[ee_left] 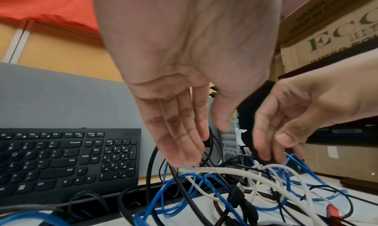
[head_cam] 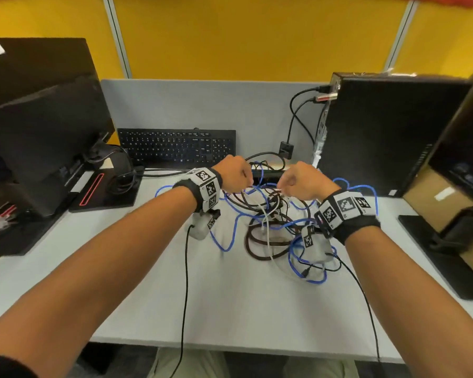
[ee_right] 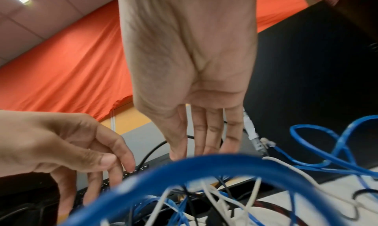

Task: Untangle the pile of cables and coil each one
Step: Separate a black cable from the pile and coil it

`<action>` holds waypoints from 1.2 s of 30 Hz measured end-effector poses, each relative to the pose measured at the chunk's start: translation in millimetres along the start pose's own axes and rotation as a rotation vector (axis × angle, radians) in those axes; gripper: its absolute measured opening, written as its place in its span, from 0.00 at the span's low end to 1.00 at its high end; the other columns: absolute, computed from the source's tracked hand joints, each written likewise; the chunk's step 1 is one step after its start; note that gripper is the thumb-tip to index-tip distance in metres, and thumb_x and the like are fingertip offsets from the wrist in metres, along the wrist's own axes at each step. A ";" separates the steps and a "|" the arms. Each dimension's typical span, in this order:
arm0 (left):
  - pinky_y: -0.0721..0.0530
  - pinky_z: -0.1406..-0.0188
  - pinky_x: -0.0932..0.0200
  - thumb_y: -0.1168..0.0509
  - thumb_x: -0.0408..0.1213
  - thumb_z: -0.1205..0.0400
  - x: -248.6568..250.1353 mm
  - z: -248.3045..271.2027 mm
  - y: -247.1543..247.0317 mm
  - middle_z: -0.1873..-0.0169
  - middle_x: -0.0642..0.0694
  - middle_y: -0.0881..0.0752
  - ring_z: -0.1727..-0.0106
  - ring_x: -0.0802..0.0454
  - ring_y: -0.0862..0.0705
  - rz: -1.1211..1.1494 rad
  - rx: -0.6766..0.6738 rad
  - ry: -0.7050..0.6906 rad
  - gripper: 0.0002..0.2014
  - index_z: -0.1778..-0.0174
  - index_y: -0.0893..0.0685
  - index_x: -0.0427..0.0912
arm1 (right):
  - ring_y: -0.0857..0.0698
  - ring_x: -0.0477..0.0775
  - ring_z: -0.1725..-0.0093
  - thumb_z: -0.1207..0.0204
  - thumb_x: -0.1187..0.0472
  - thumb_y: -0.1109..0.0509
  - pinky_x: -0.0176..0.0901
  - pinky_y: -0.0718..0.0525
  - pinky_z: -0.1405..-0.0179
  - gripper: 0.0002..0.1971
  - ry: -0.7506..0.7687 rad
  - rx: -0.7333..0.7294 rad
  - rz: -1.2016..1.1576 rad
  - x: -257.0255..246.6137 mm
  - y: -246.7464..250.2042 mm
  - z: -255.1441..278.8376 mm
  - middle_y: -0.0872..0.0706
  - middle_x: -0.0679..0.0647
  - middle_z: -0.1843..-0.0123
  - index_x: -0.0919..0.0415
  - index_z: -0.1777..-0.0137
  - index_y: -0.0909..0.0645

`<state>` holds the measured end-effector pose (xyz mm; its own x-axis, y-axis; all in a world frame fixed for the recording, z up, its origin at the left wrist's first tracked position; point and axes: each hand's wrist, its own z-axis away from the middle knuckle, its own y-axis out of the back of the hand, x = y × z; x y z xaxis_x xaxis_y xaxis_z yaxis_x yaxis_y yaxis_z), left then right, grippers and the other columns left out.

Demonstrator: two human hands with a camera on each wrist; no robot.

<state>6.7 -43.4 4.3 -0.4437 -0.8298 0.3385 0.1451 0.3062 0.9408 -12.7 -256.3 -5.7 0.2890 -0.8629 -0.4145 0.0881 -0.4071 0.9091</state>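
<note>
A tangled pile of cables (head_cam: 271, 219) lies on the grey desk (head_cam: 230, 309), with blue (head_cam: 230, 241), white (head_cam: 266, 222) and dark brown (head_cam: 257, 241) strands looped through each other. Both hands hover over its far side. My left hand (head_cam: 235, 174) points straight fingers (ee_left: 184, 148) down, tips just above a white cable (ee_left: 225, 170); it grips nothing. My right hand (head_cam: 298, 181) also hangs with relaxed fingers (ee_right: 204, 140) and holds nothing. A blue loop (ee_right: 204, 162) arches close to the right wrist camera and hides the fingertips.
A black keyboard (head_cam: 175, 145) lies behind the pile, with a monitor (head_cam: 38, 132) at the left. At the right stand a black computer tower (head_cam: 388, 132), a cardboard box (head_cam: 434, 192) and a monitor base (head_cam: 443, 255). Thin black wrist-camera leads (head_cam: 186, 282) trail over the front edge.
</note>
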 end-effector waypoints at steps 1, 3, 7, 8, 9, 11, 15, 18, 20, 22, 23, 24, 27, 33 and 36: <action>0.11 0.44 0.46 0.35 0.32 0.16 -0.9 -0.9 -0.4 0.48 0.37 0.09 0.51 0.41 0.11 -0.006 0.008 -0.008 0.11 0.44 0.09 0.34 | 0.12 0.52 0.50 0.20 0.71 0.30 0.29 0.22 0.58 0.10 -0.013 0.001 0.000 3.7 -0.2 2.2 0.07 0.57 0.50 0.67 0.46 0.07; 0.13 0.40 0.48 0.34 0.34 0.15 2.0 -5.2 -3.0 0.44 0.39 0.10 0.47 0.44 0.12 -0.008 -0.003 -0.044 0.12 0.42 0.10 0.35 | 0.14 0.49 0.54 0.22 0.70 0.27 0.34 0.21 0.55 0.09 -0.059 0.031 -0.004 14.1 1.9 6.8 0.09 0.53 0.56 0.65 0.47 0.07; 0.17 0.39 0.54 0.34 0.39 0.14 15.7 -14.2 -12.9 0.42 0.41 0.10 0.41 0.46 0.14 -0.010 -0.030 -0.103 0.13 0.39 0.11 0.37 | 0.11 0.49 0.60 0.23 0.71 0.27 0.31 0.16 0.67 0.09 -0.124 -0.034 -0.004 29.3 3.8 13.3 0.07 0.51 0.59 0.61 0.50 0.07; 0.17 0.37 0.52 0.35 0.41 0.13 19.4 -17.1 -16.3 0.40 0.41 0.11 0.40 0.46 0.14 -0.009 -0.058 -0.109 0.14 0.38 0.11 0.37 | 0.09 0.51 0.58 0.23 0.71 0.27 0.33 0.13 0.66 0.10 -0.123 -0.098 0.003 30.8 3.7 14.9 0.06 0.53 0.57 0.59 0.51 0.07; 0.18 0.33 0.49 0.35 0.44 0.13 23.4 -20.1 -20.0 0.39 0.42 0.12 0.38 0.46 0.15 -0.014 -0.099 -0.111 0.16 0.36 0.12 0.39 | 0.07 0.52 0.58 0.22 0.70 0.28 0.37 0.10 0.64 0.10 -0.125 -0.165 0.007 31.9 3.2 16.7 0.06 0.54 0.56 0.58 0.51 0.07; 0.21 0.29 0.49 0.36 0.50 0.14 31.0 -25.8 -27.8 0.34 0.43 0.14 0.34 0.46 0.17 -0.072 -0.187 -0.114 0.20 0.31 0.15 0.43 | 0.07 0.49 0.58 0.21 0.68 0.28 0.39 0.09 0.63 0.09 -0.135 -0.239 -0.004 33.3 1.9 19.9 0.06 0.54 0.53 0.57 0.48 0.08; 0.23 0.30 0.51 0.32 0.51 0.16 34.6 -31.1 -38.0 0.28 0.44 0.18 0.31 0.45 0.19 -0.197 -0.268 -0.139 0.22 0.27 0.18 0.48 | 0.09 0.50 0.52 0.19 0.71 0.31 0.43 0.09 0.57 0.20 -0.120 -0.260 -0.049 35.4 -2.3 20.1 0.08 0.55 0.43 0.58 0.29 0.18; 0.21 0.34 0.55 0.30 0.45 0.17 26.9 -27.7 -34.3 0.33 0.44 0.14 0.35 0.46 0.16 -0.188 -0.228 -0.153 0.17 0.34 0.12 0.45 | 0.11 0.60 0.40 0.18 0.67 0.28 0.55 0.10 0.42 0.29 -0.110 -0.322 -0.041 38.2 -5.7 18.8 0.15 0.55 0.31 0.54 0.19 0.28; 0.20 0.36 0.57 0.28 0.42 0.17 19.0 -23.3 -27.8 0.37 0.44 0.12 0.37 0.48 0.15 -0.163 -0.161 -0.155 0.14 0.38 0.10 0.41 | 0.13 0.62 0.37 0.18 0.65 0.28 0.57 0.11 0.39 0.29 -0.121 -0.302 -0.003 45.5 -6.5 18.8 0.17 0.56 0.29 0.53 0.18 0.29; 0.19 0.38 0.59 0.28 0.39 0.18 9.9 -17.2 -19.8 0.40 0.44 0.10 0.40 0.49 0.14 -0.171 -0.092 -0.140 0.13 0.40 0.09 0.40 | 0.15 0.60 0.35 0.17 0.64 0.28 0.53 0.13 0.37 0.25 -0.144 -0.243 0.042 54.5 -5.9 19.3 0.18 0.58 0.29 0.55 0.21 0.26; 0.19 0.39 0.59 0.27 0.37 0.18 5.0 -15.2 -16.1 0.41 0.44 0.10 0.41 0.48 0.14 -0.186 -0.069 -0.124 0.12 0.40 0.09 0.39 | 0.16 0.60 0.34 0.17 0.64 0.29 0.50 0.14 0.38 0.23 -0.159 -0.226 0.049 58.8 -5.4 19.7 0.18 0.58 0.28 0.57 0.22 0.24; 0.18 0.39 0.58 0.28 0.33 0.19 0.0 -14.0 -13.4 0.42 0.43 0.10 0.42 0.47 0.14 -0.207 -0.051 -0.100 0.13 0.39 0.09 0.38 | 0.16 0.60 0.33 0.16 0.65 0.29 0.48 0.15 0.38 0.22 -0.171 -0.224 0.049 62.3 -4.8 19.9 0.18 0.59 0.28 0.59 0.23 0.23; 0.14 0.39 0.50 0.33 0.23 0.22 -12.2 -12.3 -9.6 0.45 0.39 0.10 0.45 0.43 0.14 -0.252 -0.013 0.010 0.17 0.38 0.11 0.36 | 0.15 0.61 0.33 0.17 0.68 0.29 0.50 0.16 0.36 0.19 -0.196 -0.160 0.037 69.5 -5.8 17.6 0.14 0.60 0.31 0.63 0.26 0.20; 0.14 0.44 0.54 0.35 0.29 0.15 -13.3 -13.9 3.6 0.54 0.39 0.08 0.58 0.50 0.14 -0.034 0.286 -0.030 0.10 0.48 0.07 0.34 | 0.10 0.58 0.45 0.18 0.63 0.26 0.45 0.11 0.50 0.17 -0.147 -0.065 -0.083 65.6 -7.3 7.1 0.10 0.61 0.38 0.63 0.30 0.18; 0.22 0.54 0.70 0.35 0.29 0.15 2.3 -19.7 20.8 0.54 0.42 0.08 0.64 0.60 0.18 0.054 0.440 -0.129 0.10 0.48 0.07 0.36 | 0.09 0.46 0.47 0.18 0.50 0.26 0.29 0.17 0.55 0.25 0.031 -0.040 -0.260 36.3 6.3 3.4 0.07 0.51 0.42 0.57 0.24 0.22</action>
<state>26.1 -48.1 25.0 -0.5559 -0.7513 0.3557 -0.2060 0.5391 0.8167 -4.9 -291.2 -15.2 0.2805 -0.7214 -0.6332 0.2005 -0.6011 0.7736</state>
